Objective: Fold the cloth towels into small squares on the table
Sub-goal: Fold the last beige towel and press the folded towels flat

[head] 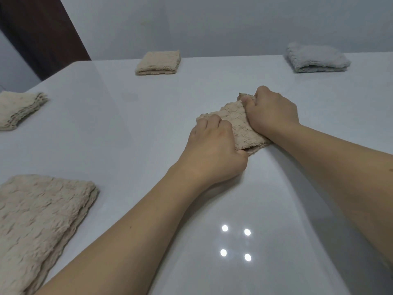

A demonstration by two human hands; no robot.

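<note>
A small beige towel (234,126), already folded to a compact square, was seen lying on the white table (148,128), right of centre and toward the far half of the surface. It was gripped at two sides. The left hand (212,152) was curled over the near left edge, with the fingers bent round the cloth and the knuckles raised. The right hand (274,111) was closed on the far right edge, and the thumb and fingertips were seen pinching the upper corner. The two hands were set close together, with only a strip of the textured cloth showing between them.

Other cloths were spread about the table. A folded beige square (158,62) was placed near the far edge, left of centre. A folded grey square (316,58) was placed at the far right. A stack of beige cloths (19,109) was seen at the left edge, cut off by the frame. A larger beige pile (40,222), less tightly folded, was laid at the near left corner.

Four bright light spots (236,242) were reflected in the glossy tabletop in front of the forearms.

No brand, label or writing could be read on any cloth or on the table.
</note>
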